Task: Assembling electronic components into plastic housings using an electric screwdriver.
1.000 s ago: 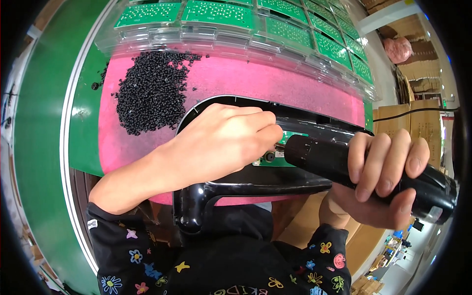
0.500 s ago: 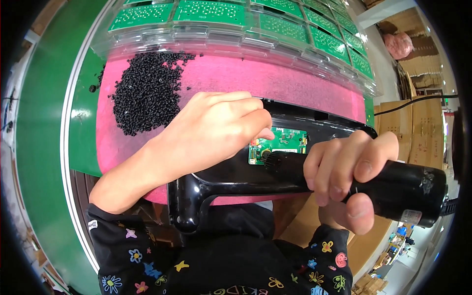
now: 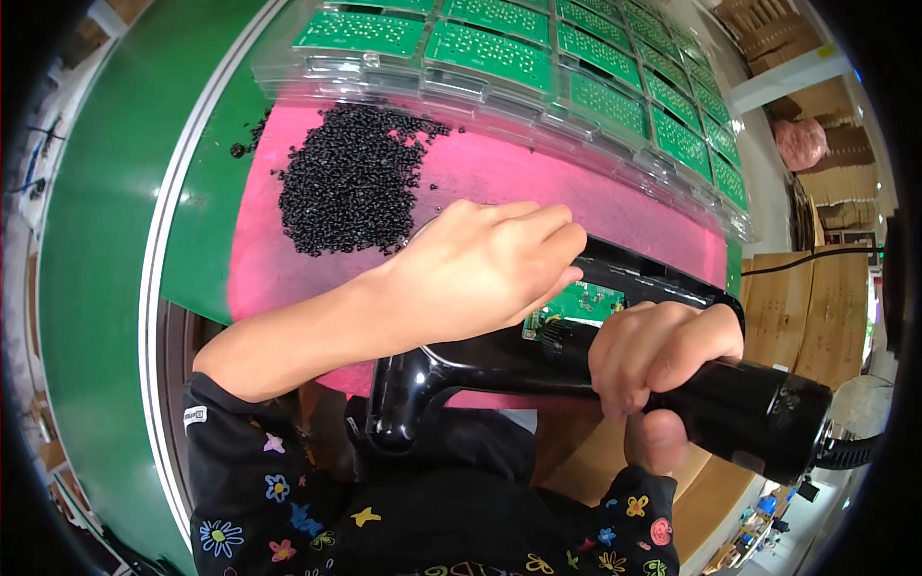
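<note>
A black plastic housing (image 3: 423,384) lies across the near edge of a pink mat (image 3: 499,178), with a small green circuit board (image 3: 586,302) set in it. My left hand (image 3: 480,274) lies over the housing and holds it, fingertips together right next to the board. My right hand (image 3: 658,350) is wrapped around a thick black power tool (image 3: 759,413). The tool's front end is hidden behind my fingers, just right of the board. A heap of small black parts (image 3: 351,182) sits on the mat beyond my left hand.
Clear plastic trays (image 3: 499,58) filled with several green circuit boards line the far side of the mat. The mat lies on a green table (image 3: 106,240). Cardboard boxes (image 3: 816,298) stand to the right, and a black cable (image 3: 807,257) runs over them.
My right hand has brought the tool down and closer to the board, with the grip turned more over the top. My left hand has stayed on the housing, its fingertips shifting slightly.
</note>
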A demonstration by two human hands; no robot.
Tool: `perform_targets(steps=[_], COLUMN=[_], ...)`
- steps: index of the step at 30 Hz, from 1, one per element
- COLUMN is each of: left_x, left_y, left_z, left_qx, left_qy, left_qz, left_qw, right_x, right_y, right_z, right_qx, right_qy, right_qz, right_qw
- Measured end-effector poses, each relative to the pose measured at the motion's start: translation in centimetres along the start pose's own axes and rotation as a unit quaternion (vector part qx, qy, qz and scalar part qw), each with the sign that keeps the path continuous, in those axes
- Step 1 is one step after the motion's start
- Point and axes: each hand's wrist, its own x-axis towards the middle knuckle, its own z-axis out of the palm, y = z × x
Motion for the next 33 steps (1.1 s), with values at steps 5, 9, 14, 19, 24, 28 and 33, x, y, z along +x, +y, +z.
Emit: perform_targets(steps=[5, 9, 14, 19, 24, 28, 33], left_x=[-0.4, -0.8, -0.6, 0.0, 0.1, 0.3, 0.6], left_y=[0.0, -0.5, -0.5, 0.3, 0.0, 0.2, 0.7], left_z=[0.2, 0.3, 0.3, 0.0, 0.1, 0.1, -0.2], left_qx=[0.002, -0.027, -0.046, -0.114, -0.132, -0.178, -0.186], left_qy=[-0.03, -0.053, -0.077, -0.118, -0.103, -0.11, -0.136], left_qz=[0.004, 0.005, 0.035, 0.071, 0.083, 0.064, 0.015], left_qw=[1.0, 0.998, 0.995, 0.984, 0.982, 0.976, 0.973], right_x=[0.5, -0.1, -1.3, -0.8, -0.7, -0.9, -1.6], right_y=[-0.5, -0.4, -1.8, -2.4, -2.4, -2.8, -3.5], right_z=[0.5, 0.9, 0.3, 0.4, 0.0, -0.8, -2.5], right_qx=[-0.051, -0.047, -0.026, -0.058, -0.032, -0.016, -0.044], right_qy=[-0.031, 0.016, 0.063, 0.139, 0.133, 0.112, 0.053], right_qz=[0.009, 0.01, -0.028, -0.177, -0.2, -0.206, -0.194], right_qw=[0.998, 0.999, 0.997, 0.973, 0.97, 0.972, 0.979])
